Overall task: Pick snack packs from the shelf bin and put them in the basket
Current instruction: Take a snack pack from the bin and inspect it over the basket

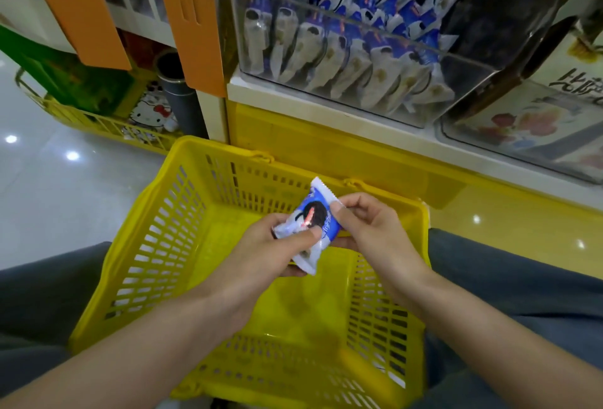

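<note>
Currently, one snack pack point(313, 229) is held in the air above the middle of the yellow basket point(228, 147), tilted, with its crimped end pointing up and away. It is gripped by both hands: the lower part is clasped by the left hand point(261, 255), thumb pressed on the printed face and fingers curled beneath, while the upper side edge is pinched by the right hand point(368, 232). No pack is seen on the visible part of the basket floor, so the task is judged to be near its start. Many more packs point(359, 49) are stacked in the clear shelf bin point(326, 13) above.

The main risk is judged to be a crushed biscuit, caused by the thumb pressure on a thin film wrapper. A slip is also possible: if one hand is released before the pack is lowered, the glossy film may be lost from the other grip. Since the pack is centred over the basket, a fall would probably be caught inside. The basket seems to be steadied only between the grey-clad legs point(522, 271), so it could be tipped if they are shifted.
</note>
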### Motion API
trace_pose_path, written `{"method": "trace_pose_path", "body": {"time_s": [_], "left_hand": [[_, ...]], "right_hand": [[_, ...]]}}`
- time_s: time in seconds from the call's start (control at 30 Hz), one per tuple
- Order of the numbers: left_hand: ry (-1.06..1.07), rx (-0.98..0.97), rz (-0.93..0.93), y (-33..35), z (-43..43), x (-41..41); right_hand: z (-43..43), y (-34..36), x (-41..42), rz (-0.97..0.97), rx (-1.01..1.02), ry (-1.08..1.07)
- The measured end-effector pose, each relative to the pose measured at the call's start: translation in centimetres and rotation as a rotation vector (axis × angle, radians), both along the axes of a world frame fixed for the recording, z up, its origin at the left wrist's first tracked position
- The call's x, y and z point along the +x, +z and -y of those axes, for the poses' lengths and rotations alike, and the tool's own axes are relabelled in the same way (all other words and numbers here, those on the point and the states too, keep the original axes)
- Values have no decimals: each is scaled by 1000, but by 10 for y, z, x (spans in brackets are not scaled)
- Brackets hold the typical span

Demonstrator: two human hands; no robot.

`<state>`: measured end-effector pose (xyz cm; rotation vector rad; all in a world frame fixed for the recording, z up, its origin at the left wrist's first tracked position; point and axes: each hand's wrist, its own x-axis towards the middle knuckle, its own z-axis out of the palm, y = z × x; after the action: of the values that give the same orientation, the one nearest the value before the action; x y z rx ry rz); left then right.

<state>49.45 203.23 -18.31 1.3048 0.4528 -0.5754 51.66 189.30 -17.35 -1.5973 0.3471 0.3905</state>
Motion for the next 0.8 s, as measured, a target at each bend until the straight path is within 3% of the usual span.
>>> {"method": "trace_pose_path", "body": {"time_s": [0.13,0.2,0.27,0.37,0.5,0.63,0.8], "left_hand": [[115,84,130,0,-4,0],[112,190,228,1,-6,2],[6,363,399,3,-11,4],[-178,513,546,7,-16,6],[-206,522,537,7,-14,5],[-68,429,441,6,-11,11],[-130,456,499,6,-13,11]], "right_hand": [[0,1,-3,-191,179,-36],[2,3,-2,-270,192,65],[5,6,-1,-267,87,287],[8,9,1,-44,-203,561],[6,13,0,91,-203,571],[6,8,-1,1,-103,463],[6,2,-8,-47,-92,577]]}}
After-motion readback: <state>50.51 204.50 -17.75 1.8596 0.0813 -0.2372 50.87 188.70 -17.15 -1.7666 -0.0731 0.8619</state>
